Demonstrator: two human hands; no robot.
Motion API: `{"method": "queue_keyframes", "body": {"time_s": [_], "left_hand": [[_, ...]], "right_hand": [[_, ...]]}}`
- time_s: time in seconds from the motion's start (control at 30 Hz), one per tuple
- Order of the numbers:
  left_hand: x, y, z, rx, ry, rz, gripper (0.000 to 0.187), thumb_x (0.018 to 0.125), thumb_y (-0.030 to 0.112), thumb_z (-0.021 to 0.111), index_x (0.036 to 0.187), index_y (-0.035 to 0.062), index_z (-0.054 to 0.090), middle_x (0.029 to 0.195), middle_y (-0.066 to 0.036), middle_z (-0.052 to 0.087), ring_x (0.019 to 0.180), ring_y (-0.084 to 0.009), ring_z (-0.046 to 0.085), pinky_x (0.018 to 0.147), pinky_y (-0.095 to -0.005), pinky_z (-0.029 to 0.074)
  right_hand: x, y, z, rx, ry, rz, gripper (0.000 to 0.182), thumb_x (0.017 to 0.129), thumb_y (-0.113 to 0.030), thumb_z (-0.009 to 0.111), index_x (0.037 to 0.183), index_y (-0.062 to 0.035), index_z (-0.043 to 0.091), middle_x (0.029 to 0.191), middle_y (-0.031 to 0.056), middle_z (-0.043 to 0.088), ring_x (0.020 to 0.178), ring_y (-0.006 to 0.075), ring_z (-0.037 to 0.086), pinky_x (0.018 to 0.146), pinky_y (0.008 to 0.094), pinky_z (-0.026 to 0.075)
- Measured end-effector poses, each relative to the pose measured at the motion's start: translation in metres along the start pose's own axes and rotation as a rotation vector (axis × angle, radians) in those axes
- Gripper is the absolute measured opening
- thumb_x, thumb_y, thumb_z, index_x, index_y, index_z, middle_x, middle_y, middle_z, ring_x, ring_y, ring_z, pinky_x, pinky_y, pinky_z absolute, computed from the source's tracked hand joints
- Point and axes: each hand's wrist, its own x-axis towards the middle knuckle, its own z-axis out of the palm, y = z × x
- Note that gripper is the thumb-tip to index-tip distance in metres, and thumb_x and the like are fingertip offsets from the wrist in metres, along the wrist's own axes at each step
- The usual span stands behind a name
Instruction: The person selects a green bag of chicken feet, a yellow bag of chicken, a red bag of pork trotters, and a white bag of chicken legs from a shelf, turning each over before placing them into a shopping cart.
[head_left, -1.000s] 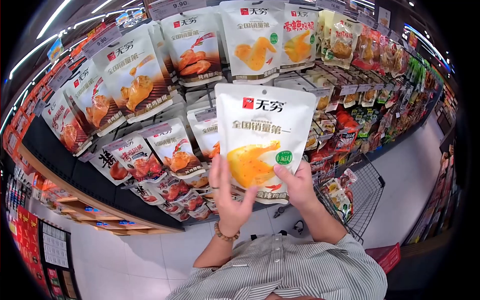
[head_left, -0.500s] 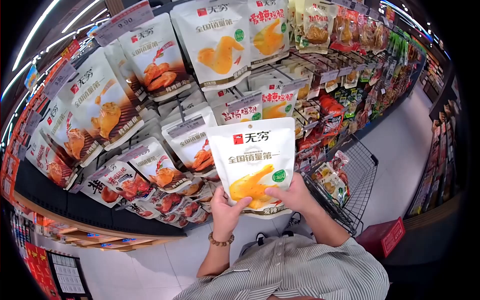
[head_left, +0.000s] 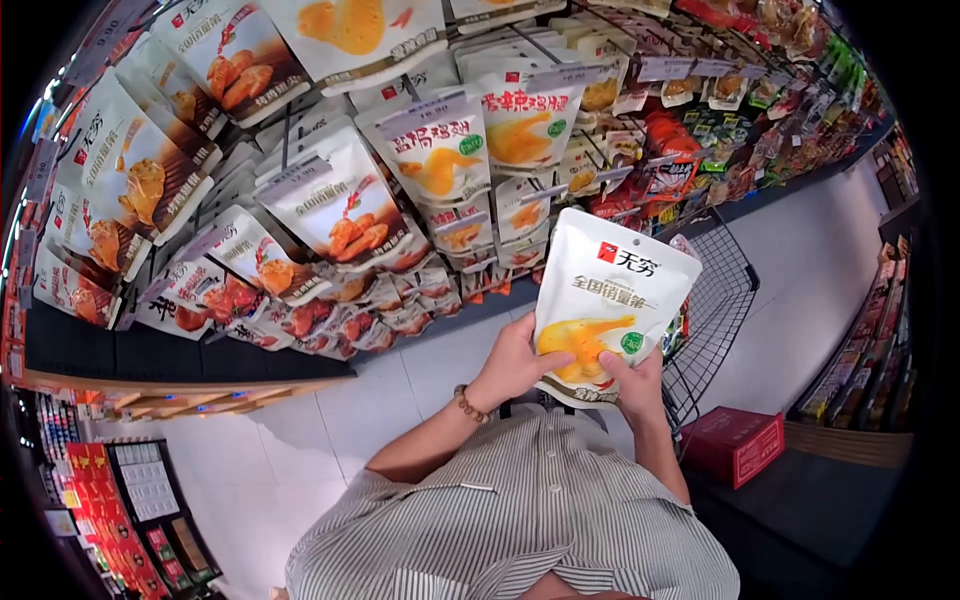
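Observation:
A white snack pouch (head_left: 610,300) with a yellow chicken picture and a green round mark is held upright, tilted a little to the right. My left hand (head_left: 520,362) grips its lower left edge, thumb on the front. At its lower right, my right hand (head_left: 636,382) holds on too, thumb over the picture. The fingers behind the pouch are hidden. Similar white pouches (head_left: 430,155) hang on the rack beyond, under price tags. The held pouch covers part of a wire shopping cart (head_left: 712,300).
Dark shelf edge (head_left: 180,355) runs along the left. A red box (head_left: 735,445) stands at the right, below the cart. Another shelf of goods (head_left: 865,345) lies at the far right. Grey floor tiles (head_left: 390,405) show between shelf and body.
Both hands and the pouch have moved right and slightly down relative to the rack, and the pouch now leans right. The view has shifted, with the upper pouches partly cut off.

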Motion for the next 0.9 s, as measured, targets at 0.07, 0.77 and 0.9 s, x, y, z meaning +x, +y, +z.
{"method": "queue_keyframes", "body": {"time_s": [0.07, 0.77, 0.9], "left_hand": [[0.011, -0.002, 0.015, 0.105, -0.080, -0.042, 0.050, 0.077, 0.000, 0.076, 0.122, -0.0041, 0.054, 0.114, -0.007, 0.065, 0.101, -0.0116, 0.062, 0.088, -0.0280, 0.052], [0.144, -0.112, 0.154, 0.399, -0.282, -0.513, 0.055, 0.074, 0.017, 0.080, 0.120, -0.0030, 0.057, 0.105, -0.010, 0.066, 0.094, -0.0154, 0.064, 0.081, -0.0283, 0.051], [0.154, -0.155, 0.154, 0.307, -0.259, -0.529, 0.051, 0.078, 0.014, 0.077, 0.121, -0.0032, 0.057, 0.103, -0.008, 0.067, 0.091, -0.0137, 0.063, 0.079, -0.0266, 0.051]], "right_hand": [[-0.004, 0.006, -0.022, 0.007, 0.019, 0.016, 0.040, 0.083, 0.003, 0.066, 0.120, 0.0063, 0.054, 0.114, 0.0126, 0.065, 0.096, 0.0174, 0.065, 0.083, 0.0290, 0.053], [0.028, 0.064, -0.235, 0.323, 0.443, 0.362, 0.044, 0.089, -0.001, 0.062, 0.129, 0.0049, 0.046, 0.121, 0.0166, 0.060, 0.104, 0.0262, 0.063, 0.089, 0.0373, 0.053], [0.030, 0.092, -0.256, 0.419, 0.452, 0.460, 0.045, 0.090, -0.002, 0.059, 0.132, 0.0048, 0.043, 0.123, 0.0182, 0.058, 0.106, 0.0276, 0.063, 0.090, 0.0383, 0.053]]}}
